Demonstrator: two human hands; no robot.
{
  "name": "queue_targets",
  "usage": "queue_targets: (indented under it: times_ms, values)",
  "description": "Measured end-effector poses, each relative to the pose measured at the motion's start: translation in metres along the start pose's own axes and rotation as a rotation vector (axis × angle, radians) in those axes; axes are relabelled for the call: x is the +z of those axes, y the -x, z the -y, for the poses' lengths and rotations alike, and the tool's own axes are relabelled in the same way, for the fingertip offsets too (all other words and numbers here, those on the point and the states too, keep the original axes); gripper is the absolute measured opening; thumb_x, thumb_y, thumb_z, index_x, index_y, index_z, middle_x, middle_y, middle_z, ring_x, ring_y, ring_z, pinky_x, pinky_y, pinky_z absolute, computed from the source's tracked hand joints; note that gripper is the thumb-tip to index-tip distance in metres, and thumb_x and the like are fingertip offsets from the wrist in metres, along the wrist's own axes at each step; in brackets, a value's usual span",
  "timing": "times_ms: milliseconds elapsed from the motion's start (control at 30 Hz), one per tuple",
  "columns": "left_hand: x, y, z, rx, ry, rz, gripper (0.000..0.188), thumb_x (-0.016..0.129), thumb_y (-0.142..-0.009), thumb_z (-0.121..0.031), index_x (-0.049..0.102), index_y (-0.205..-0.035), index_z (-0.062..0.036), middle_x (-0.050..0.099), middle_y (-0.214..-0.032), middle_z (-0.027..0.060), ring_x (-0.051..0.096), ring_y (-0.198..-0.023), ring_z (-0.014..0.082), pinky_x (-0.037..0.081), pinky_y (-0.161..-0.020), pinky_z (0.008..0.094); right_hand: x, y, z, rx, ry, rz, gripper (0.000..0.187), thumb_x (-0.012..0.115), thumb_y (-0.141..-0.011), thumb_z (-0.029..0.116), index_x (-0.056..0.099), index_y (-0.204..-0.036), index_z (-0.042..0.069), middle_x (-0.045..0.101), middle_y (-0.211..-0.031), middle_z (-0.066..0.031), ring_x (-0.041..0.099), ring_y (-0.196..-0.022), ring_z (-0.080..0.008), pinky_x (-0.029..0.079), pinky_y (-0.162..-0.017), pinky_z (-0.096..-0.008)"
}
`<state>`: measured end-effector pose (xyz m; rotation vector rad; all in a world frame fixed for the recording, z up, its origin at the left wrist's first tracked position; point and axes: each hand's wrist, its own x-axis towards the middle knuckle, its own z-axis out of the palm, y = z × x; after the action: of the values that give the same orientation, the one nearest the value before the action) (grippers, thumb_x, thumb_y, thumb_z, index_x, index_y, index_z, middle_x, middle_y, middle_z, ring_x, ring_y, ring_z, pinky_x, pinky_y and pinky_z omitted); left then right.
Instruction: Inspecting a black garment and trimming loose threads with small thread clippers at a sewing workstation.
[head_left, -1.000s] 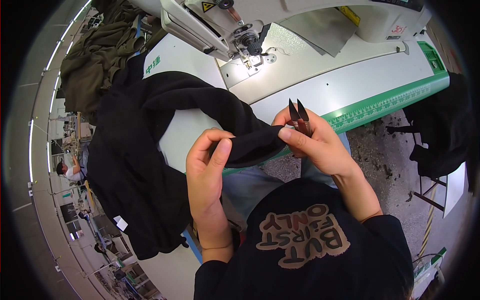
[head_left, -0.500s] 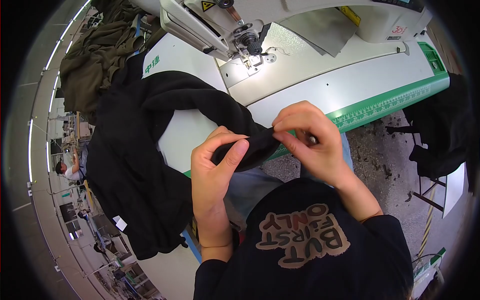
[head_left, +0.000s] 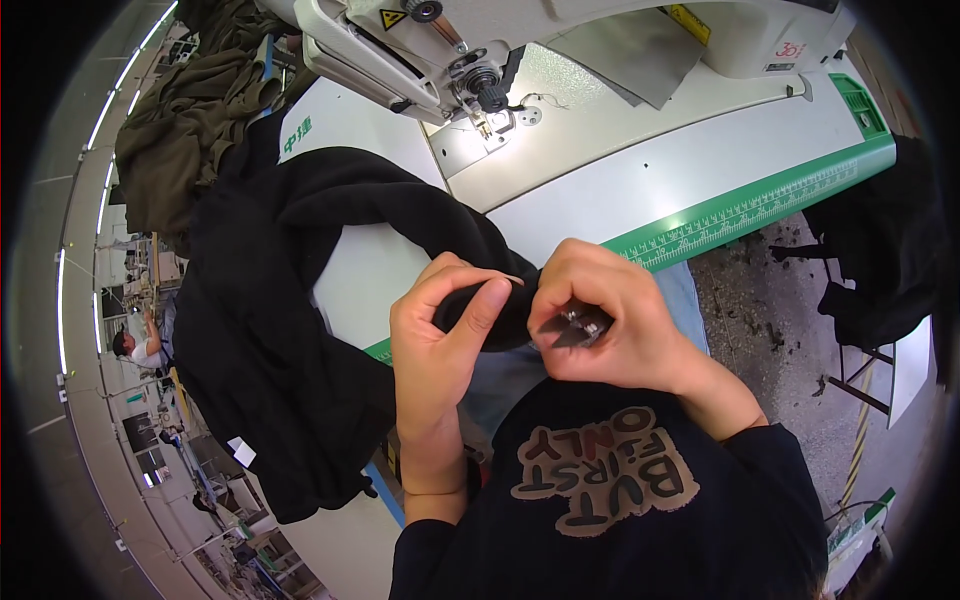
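Note:
A black fleece garment (head_left: 300, 300) drapes over the left part of the white sewing table (head_left: 640, 190) and hangs down past its front edge. My left hand (head_left: 445, 330) pinches a folded end of that garment between thumb and fingers. My right hand (head_left: 610, 320) is closed around small metal thread snips (head_left: 572, 328), whose blades lie against the fabric end beside my left thumb. Both hands are close together just in front of the table's green ruler edge (head_left: 760, 210).
A white sewing machine (head_left: 480, 40) stands at the back of the table, its needle area lit. Olive-brown cloth (head_left: 185, 130) is piled at the far left. A dark garment (head_left: 880, 250) hangs on a stand at the right. Another person (head_left: 140, 345) sits far off at the left.
My right hand turned the snips from pointing up down into the fabric end. Both hands have drawn closer together, with the garment end still held in my left hand.

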<state>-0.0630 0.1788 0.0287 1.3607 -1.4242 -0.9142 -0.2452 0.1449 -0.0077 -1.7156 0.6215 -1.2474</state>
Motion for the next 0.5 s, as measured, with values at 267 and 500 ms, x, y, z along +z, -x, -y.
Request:
queue_targets:
  times_ms: [267, 500]
  values:
    - [0.002, 0.001, -0.002, -0.059, 0.09, -0.009, 0.01, 0.07, -0.086, -0.004, 0.066, -0.086, 0.0051, 0.052, -0.076, 0.0008, 0.046, -0.071, 0.0082, 0.035, -0.065, 0.0204, -0.017, 0.005, 0.001, 0.181, -0.193, 0.062, 0.02, 0.077, -0.069, 0.004, 0.064, -0.085, 0.004, 0.059, -0.08, -0.0058, 0.055, -0.068, -0.017, 0.042, -0.06, -0.0268]
    - [0.005, 0.0, -0.005, -0.083, 0.148, -0.017, 0.011, 0.067, -0.088, -0.004, 0.065, -0.087, 0.0064, 0.052, -0.077, 0.0007, 0.045, -0.072, 0.0079, 0.034, -0.065, 0.0202, -0.027, 0.008, -0.012, -0.094, 0.349, -0.126, 0.032, 0.08, -0.072, 0.013, 0.067, -0.101, 0.006, 0.06, -0.081, -0.0059, 0.055, -0.067, -0.0195, 0.039, -0.064, -0.0279]
